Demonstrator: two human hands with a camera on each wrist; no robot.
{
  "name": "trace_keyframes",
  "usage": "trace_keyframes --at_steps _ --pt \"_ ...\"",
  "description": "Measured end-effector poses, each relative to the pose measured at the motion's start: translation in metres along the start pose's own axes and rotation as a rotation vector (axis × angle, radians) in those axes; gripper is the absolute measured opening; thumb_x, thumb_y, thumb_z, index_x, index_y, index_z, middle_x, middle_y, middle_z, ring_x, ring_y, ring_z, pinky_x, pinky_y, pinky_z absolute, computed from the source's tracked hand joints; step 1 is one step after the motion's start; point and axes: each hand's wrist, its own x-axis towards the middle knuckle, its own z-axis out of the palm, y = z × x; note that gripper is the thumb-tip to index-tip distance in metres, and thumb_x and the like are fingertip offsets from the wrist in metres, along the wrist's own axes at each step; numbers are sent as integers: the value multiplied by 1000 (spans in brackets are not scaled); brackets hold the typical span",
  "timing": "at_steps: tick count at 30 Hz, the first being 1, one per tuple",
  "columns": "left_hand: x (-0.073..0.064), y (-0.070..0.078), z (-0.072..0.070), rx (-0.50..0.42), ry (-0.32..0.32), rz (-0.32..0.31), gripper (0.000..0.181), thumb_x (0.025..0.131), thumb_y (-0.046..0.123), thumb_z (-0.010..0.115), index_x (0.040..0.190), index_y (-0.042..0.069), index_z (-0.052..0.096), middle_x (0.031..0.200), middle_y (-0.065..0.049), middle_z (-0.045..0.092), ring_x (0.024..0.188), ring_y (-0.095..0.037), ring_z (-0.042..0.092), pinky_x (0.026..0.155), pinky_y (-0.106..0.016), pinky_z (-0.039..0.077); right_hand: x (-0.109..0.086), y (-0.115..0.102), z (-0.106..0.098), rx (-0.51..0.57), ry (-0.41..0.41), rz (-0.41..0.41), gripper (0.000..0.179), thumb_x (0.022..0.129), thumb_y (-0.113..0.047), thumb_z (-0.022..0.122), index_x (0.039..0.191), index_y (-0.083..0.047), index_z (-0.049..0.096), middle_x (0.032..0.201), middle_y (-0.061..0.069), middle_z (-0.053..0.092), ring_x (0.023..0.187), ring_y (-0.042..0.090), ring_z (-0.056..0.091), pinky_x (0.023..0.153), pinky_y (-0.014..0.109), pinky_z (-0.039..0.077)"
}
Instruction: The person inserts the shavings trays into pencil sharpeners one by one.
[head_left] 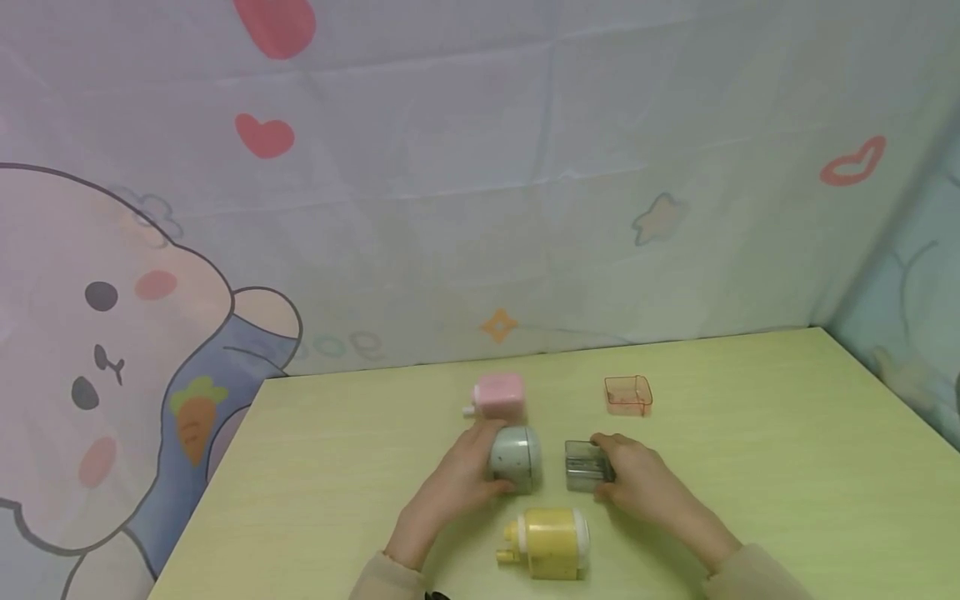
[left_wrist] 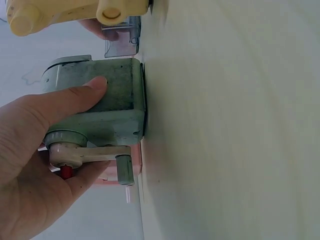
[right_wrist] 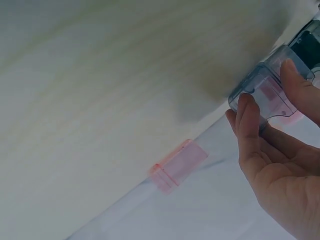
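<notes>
My left hand [head_left: 463, 473] grips a grey-green crank pencil sharpener [head_left: 517, 454] lying on the table. In the left wrist view the thumb [left_wrist: 85, 95] lies across the sharpener's body [left_wrist: 120, 82], and its crank handle [left_wrist: 95, 154] points toward the palm. With thumb and fingers, my right hand [head_left: 647, 482] holds a clear grey shavings drawer [head_left: 582, 463], a short gap to the right of the sharpener. The right wrist view shows this drawer [right_wrist: 267, 92] pinched at its sides, see-through. Part of it is hidden by the fingers.
A yellow crank sharpener [head_left: 553, 543] lies nearest, in front of both hands. Just behind the left hand is a pink sharpener [head_left: 501, 395]. A clear red-orange drawer [head_left: 628, 397] sits farther back on the right. A printed cloth [head_left: 450, 208] hangs behind the table.
</notes>
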Motion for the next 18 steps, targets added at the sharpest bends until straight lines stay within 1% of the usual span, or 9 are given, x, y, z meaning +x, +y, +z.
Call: trace_keyframes --at_steps 4,8,15,18 --pt "2 1 1 -11 0 11 73 69 8 82 132 8 45 127 -10 57 120 -27 54 105 -45 45 2 -4 3 13 1 -6 62 69 -6 81 123 8 55 115 23 65 100 34 63 85 49 54" --pt "2 2 2 -11 6 22 73 69 8 83 131 8 45 127 -10 56 119 -28 55 104 -46 46 3 -7 5 22 -4 -2 62 70 -6 81 124 8 54 116 24 64 102 37 63 88 50 54" --pt "3 3 4 -5 8 27 76 67 7 83 133 9 44 129 -10 55 121 -28 54 105 -45 45 5 -11 7 30 4 -24 61 69 -5 81 123 8 55 113 23 65 100 36 64 87 50 54" --pt "3 4 4 -5 6 28 76 68 7 83 133 8 44 129 -10 55 122 -28 53 106 -45 45 4 -14 6 38 9 -25 60 69 -4 80 123 8 55 114 23 65 101 37 63 88 51 53"
